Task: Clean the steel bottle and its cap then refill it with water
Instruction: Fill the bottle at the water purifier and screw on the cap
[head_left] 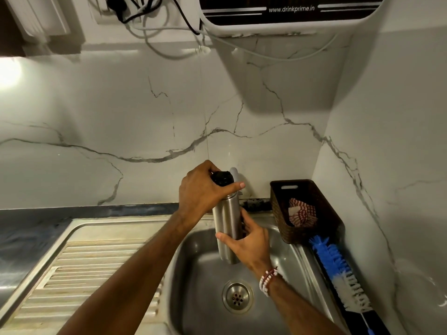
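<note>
A steel bottle (pixel 227 223) stands upright in the air above the sink basin (pixel 193 274). Its black cap (pixel 222 178) sits on the neck. My left hand (pixel 202 189) grips the cap from the left, with fingers curled round it and the thumb stretched across the front. My right hand (pixel 249 243) holds the lower body of the bottle from the right. A tap (pixel 235 174) shows partly behind the cap.
A ribbed steel drainboard (pixel 84 274) lies left of the basin, whose drain (pixel 237 296) is below the bottle. A brown basket (pixel 321 213) with a red-checked cloth (pixel 302 211) stands at the right. A blue and white bottle brush (pixel 338 272) lies beside it. A water purifier (pixel 290 13) hangs above.
</note>
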